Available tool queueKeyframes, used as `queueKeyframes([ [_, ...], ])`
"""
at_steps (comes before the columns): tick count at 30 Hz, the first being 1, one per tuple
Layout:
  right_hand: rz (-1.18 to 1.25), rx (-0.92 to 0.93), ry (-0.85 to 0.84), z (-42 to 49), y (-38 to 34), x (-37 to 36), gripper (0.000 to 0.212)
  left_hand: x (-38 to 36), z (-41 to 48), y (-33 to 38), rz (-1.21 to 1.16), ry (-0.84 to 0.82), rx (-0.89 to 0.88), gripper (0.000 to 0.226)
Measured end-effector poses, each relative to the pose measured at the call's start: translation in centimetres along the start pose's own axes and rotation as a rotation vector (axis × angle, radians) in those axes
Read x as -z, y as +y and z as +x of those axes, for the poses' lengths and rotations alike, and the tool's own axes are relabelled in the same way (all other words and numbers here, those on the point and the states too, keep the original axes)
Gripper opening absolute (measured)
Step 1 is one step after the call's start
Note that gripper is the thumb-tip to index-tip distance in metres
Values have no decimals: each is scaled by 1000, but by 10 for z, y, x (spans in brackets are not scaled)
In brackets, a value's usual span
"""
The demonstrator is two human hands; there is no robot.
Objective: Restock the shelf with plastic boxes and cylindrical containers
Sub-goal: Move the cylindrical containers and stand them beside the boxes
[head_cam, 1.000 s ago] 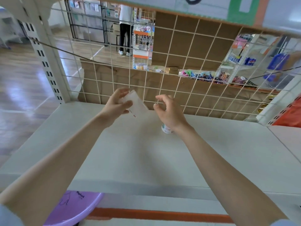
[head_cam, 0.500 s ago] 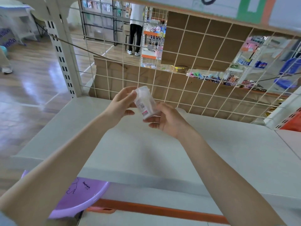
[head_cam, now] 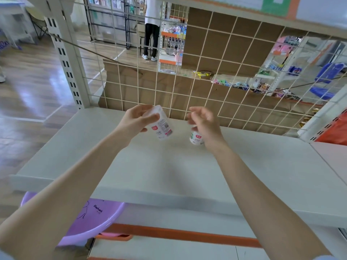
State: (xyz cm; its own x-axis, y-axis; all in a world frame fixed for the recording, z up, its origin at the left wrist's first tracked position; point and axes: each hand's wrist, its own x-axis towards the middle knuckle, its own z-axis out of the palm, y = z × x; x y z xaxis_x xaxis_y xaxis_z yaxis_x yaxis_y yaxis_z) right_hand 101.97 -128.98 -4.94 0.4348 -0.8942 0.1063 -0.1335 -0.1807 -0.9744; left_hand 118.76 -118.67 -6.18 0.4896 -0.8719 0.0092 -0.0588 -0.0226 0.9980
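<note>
Left hand [head_cam: 138, 121]: up over the back of the shelf [head_cam: 169, 171], fingers wrapped round a clear box [head_cam: 161, 123], gripping its upper end, box tilted, label end down and to the right, clear of the shelf.
Right hand [head_cam: 205, 121]: fingers loosely curled and parted, gripping nothing, hovering just above the container [head_cam: 196, 137].
Container: small, white, cylindrical, upright on the shelf near the back edge, partly hidden by the right hand; contact with the fingers not clear.
Box and container: near each other, not touching.
Shelf: pale, bare across the front and both sides.
Grid [head_cam: 206, 72]: white wire, along the back edge, brown cardboard behind it.
Basin [head_cam: 90, 220]: purple, below the front left corner of the shelf.
Background: person standing in the aisle beyond the grid.
</note>
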Motion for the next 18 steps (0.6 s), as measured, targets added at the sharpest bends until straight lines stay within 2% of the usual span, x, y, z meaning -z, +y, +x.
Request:
queueKeyframes([
  [2, -92, 50, 134, 10, 4, 13, 17, -2, 2, -5, 108, 67, 5, 44],
  [5, -300, 74, 198, 19, 15, 27, 20, -7, 4, -12, 278, 144, 29, 53],
  [8, -445, 62, 141, 21, 27, 33, 29, -17, 3, -18, 497, 194, -19, 64],
  [10, -499, 52, 92, 21, 34, 35, 35, -26, 3, -21, 581, 224, -66, 63],
  [14, -540, 33, 67, 21, 38, 33, 41, -40, 2, -27, 652, 201, -47, 58],
  [18, -548, 28, 70, 23, 40, 32, 40, -44, 5, -30, 672, 148, 1, 63],
])
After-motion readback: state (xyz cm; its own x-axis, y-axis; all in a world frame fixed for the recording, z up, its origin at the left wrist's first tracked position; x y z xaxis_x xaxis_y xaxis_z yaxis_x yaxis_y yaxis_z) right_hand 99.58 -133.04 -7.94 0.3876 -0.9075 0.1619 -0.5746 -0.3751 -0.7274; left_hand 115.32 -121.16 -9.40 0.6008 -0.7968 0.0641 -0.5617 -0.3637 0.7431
